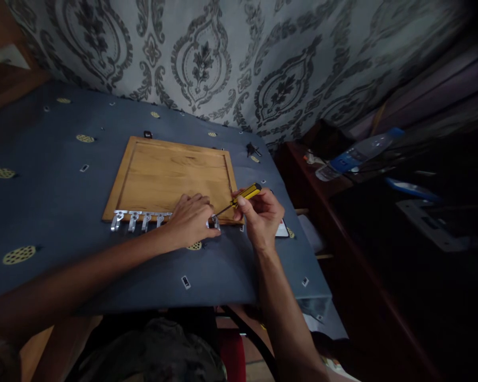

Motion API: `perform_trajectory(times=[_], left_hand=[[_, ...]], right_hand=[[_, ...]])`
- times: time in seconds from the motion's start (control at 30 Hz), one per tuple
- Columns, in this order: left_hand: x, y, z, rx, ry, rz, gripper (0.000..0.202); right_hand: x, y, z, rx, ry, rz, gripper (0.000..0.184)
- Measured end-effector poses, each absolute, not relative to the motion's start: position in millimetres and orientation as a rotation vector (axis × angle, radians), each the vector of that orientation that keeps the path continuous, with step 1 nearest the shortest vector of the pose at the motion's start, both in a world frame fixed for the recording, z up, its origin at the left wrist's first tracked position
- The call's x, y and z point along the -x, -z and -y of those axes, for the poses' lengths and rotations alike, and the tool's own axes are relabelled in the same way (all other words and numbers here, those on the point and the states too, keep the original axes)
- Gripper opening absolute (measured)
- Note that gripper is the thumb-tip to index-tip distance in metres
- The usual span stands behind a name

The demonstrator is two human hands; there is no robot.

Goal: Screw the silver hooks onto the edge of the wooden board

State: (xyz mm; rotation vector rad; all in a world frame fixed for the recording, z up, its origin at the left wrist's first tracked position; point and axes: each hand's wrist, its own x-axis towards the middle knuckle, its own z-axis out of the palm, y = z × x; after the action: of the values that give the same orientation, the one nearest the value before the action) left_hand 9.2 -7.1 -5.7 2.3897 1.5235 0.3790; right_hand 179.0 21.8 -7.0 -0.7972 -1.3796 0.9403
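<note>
A wooden board (pixel 171 172) with a raised rim lies on a blue patterned tablecloth (pixel 48 201). A metal rail of several hooks (pixel 137 218) runs along the board's near edge. My left hand (pixel 191 218) lies curled over the rail's right part, pressing it against the board. My right hand (pixel 261 215) grips a yellow and black screwdriver (pixel 242 195), whose thin shaft slants down to the left toward the rail's right end beside my left fingers. The screw itself is too small to see.
A patterned curtain (pixel 223 58) hangs behind the table. A small dark object (pixel 252 149) lies past the board's far right corner. To the right stands a dark wooden shelf (pixel 314 191) with a plastic bottle (pixel 358 154) lying on it. The table's near edge is close to my body.
</note>
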Motion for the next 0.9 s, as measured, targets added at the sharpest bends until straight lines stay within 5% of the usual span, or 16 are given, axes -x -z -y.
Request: perform_trajectory(times=[0.9], left_hand=[[-10.9,7.2,5.7,-2.405,-0.354,-1.553,0.033]], right_hand=[[-177.5,9.3,-23.1,0.852,-0.901,1.364,0.039]])
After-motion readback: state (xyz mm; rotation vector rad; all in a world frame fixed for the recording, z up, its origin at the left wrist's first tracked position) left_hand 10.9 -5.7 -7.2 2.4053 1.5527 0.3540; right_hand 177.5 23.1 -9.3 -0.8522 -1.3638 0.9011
